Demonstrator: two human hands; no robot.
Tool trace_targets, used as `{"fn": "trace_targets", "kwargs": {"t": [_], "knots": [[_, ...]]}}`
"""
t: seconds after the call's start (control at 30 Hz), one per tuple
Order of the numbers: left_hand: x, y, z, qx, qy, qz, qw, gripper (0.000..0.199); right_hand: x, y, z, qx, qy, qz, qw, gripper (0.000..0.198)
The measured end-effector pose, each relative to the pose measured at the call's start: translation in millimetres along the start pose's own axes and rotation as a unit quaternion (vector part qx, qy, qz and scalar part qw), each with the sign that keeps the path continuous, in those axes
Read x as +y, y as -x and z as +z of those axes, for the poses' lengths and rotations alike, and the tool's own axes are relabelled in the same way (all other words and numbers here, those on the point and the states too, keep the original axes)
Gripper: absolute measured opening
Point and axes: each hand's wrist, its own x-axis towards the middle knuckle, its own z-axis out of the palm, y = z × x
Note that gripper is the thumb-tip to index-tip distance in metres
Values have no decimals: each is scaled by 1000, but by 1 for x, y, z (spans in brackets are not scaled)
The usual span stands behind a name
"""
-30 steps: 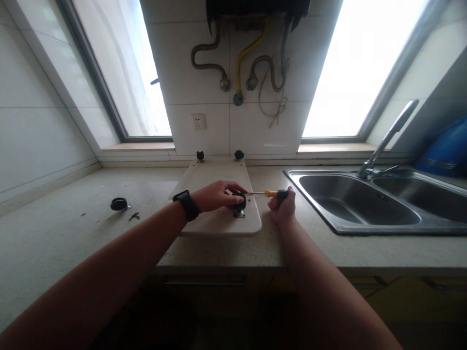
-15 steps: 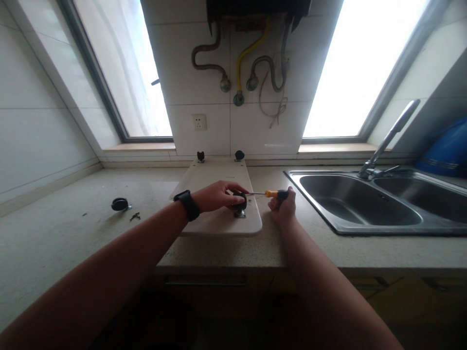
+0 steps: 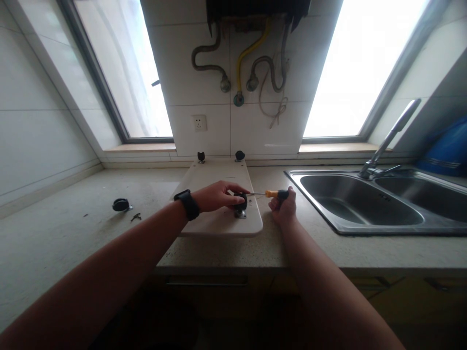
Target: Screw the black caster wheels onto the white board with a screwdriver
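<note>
A pale board (image 3: 215, 227) with rounded corners lies on the counter. Near its front right corner a black caster wheel (image 3: 241, 201) stands on a metal plate, and my left hand (image 3: 224, 194) grips it, fingers closed around its top. My right hand (image 3: 285, 206) is wrapped round the black and yellow handle of a screwdriver (image 3: 272, 194). Its shaft points left, level, with the tip at the fingers of my left hand; whether it touches the caster I cannot tell. Two more casters, one at the back left (image 3: 201, 156) and one at the back right (image 3: 239, 155), stand on the board's far end.
On the counter (image 3: 73, 243) to the left lie a loose caster (image 3: 121, 204) and a few small screws (image 3: 136, 217). A double steel sink (image 3: 335, 228) with a tap (image 3: 388, 138) is set in at the right. Hoses (image 3: 239, 63) hang on the wall behind.
Both hands, the screwdriver and the caster stay almost where they were. Only a very slight shift of the whole view shows.
</note>
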Motion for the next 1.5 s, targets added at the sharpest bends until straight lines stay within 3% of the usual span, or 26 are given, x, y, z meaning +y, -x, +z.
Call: {"fn": "trace_targets", "kwargs": {"t": [0.53, 0.83, 1.5], "knots": [[-3, -2, -1, 2, 24, -11, 1000, 43, 0, -1, 0, -3, 7, 4, 1000, 46], [4, 4, 2, 13, -98, 29, 995, 60, 0, -1, -1, -3, 7, -1, 1000, 44], [2, 2, 1, 4, -115, 55, 992, 58, 0, -1, 0, -4, 8, 4, 1000, 44]]}}
